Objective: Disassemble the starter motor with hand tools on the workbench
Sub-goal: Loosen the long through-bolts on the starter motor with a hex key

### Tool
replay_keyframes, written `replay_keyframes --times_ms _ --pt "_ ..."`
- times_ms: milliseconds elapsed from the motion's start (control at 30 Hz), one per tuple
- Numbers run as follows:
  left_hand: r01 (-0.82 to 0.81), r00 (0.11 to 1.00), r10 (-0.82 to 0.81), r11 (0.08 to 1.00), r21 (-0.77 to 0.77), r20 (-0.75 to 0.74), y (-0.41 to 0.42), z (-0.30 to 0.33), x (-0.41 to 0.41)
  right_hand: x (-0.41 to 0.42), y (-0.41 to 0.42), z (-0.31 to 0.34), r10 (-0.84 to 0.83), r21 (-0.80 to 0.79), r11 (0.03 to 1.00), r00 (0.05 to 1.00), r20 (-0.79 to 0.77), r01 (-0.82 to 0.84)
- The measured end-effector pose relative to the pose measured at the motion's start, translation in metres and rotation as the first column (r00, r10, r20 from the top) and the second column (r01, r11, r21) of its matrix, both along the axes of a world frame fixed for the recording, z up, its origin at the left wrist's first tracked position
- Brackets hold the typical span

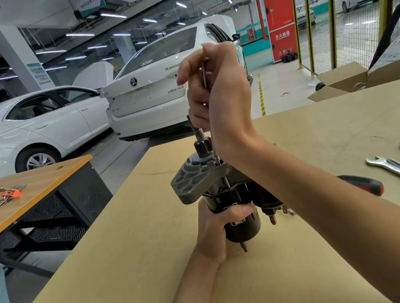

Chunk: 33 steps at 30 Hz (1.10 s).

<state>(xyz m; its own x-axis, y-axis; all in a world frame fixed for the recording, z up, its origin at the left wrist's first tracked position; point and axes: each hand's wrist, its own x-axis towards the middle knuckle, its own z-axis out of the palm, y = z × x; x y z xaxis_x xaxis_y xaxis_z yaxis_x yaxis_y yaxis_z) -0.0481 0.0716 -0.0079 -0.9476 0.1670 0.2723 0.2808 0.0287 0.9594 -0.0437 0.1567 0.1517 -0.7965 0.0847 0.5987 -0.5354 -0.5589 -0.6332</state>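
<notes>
Right hand (220, 87) grips a thin steel hex key (214, 133) seated in the grey housing; left hand (221, 224) below clamps the black-bodied starter motor (216, 191) upright on the tan bench (133, 268). Risk: key cams out if tilted, rounding the bolt. Motor label unreadable; red cabinet (281, 18) beyond reads 消火栓.

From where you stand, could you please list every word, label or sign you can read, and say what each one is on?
"消火栓": white characters at the top of the red fire cabinet.
"SUPERB": faint lettering on the white car's boot lid; the Chinese badge lower right is too blurred.
Lower cabinet labels: blurred, unreadable.
Green-and-white notice on the pillar: too small.
Hanging ceiling sign: blurred.
Sticker on the starter motor: unreadable.
</notes>
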Motion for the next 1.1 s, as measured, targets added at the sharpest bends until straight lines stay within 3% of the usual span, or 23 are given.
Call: replay_keyframes --times_ms 200,467,767,1100 --pt "-0.022 1.000 0.020 0.996 0.085 0.020 0.002 0.000 -0.001 -0.001 -0.003 -0.002 -0.118 -0.008 0.993 0.991 -0.062 0.118" --pt "0.011 1.000 -0.011 0.999 0.040 -0.003 0.000 -0.002 -0.003 0.000 -0.004 -0.001 -0.060 -0.019 0.998 0.996 -0.066 0.059" --pt "-0.036 0.999 0.035 0.998 0.042 0.033 0.001 -0.005 -0.004 -0.004 -0.003 -0.008 -0.001 -0.031 1.000 1.000 0.030 0.002" --pt "-0.050 0.999 0.049 0.998 0.024 0.017 0.002 -0.001 -0.002 -0.008 -0.002 -0.009 -0.112 0.065 0.991 0.994 -0.017 0.113"
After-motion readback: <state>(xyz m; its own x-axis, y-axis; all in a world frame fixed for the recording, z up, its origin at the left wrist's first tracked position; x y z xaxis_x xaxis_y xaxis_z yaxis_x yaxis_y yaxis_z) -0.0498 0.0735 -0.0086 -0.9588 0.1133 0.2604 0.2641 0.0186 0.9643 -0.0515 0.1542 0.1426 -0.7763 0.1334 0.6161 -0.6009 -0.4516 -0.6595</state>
